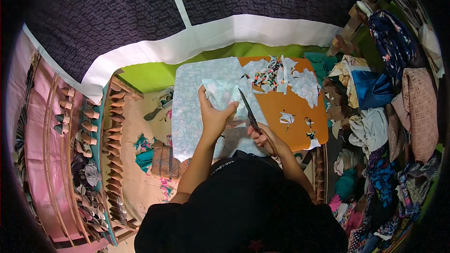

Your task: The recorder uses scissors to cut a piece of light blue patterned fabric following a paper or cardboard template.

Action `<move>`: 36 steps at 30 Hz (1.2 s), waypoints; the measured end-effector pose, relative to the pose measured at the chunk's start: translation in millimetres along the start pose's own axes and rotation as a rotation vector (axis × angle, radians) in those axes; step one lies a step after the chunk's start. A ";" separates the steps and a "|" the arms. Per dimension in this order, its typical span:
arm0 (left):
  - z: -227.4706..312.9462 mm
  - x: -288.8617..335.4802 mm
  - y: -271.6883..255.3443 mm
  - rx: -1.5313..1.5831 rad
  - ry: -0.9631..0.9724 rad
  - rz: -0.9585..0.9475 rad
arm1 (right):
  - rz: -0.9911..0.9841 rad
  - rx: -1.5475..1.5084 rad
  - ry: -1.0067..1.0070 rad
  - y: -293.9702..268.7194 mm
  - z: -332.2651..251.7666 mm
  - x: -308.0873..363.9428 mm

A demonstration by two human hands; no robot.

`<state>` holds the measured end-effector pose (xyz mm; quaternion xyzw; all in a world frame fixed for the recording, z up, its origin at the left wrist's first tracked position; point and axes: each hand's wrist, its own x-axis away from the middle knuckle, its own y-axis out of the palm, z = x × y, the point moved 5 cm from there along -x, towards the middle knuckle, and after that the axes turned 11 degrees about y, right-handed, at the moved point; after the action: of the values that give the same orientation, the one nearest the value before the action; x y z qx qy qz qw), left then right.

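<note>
My left hand [213,118] grips a small pale piece of fabric [219,90], the thumb on its near right side and the fingers along its left edge. In my right hand [263,139] is a pair of large scissors [250,108] with dark blades and brownish handles. The blades point up and away, their tips beside the right edge of the piece; they look nearly closed. Beneath both hands lies a wide light patterned cloth [190,84], covering the left part of an orange-brown table [293,124].
White and dark floral scraps [276,76] lie on the table's far right. Heaped fabrics [370,129] line the right side. Wooden shoe lasts [114,150] stand in rows on racks at left. A brown bundle [164,161] sits on the floor; a dark curtain [262,0] hangs ahead.
</note>
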<state>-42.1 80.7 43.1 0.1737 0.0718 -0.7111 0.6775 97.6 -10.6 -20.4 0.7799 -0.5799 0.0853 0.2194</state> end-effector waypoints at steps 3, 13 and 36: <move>-2.3 1.0 -1.9 -0.010 -0.002 0.017 | -0.011 -0.099 0.094 1.0 5.7 0.8; 10.0 -0.6 1.7 0.033 -0.004 0.042 | -0.021 -0.245 0.182 5.5 3.0 -1.6; 0.3 -0.3 6.2 0.043 -0.036 0.010 | -0.140 -0.286 0.126 6.4 3.1 -7.6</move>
<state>-36.1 80.4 44.3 0.1760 0.0435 -0.7119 0.6785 88.8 -6.9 -24.6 0.7724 -0.5154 0.0350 0.3696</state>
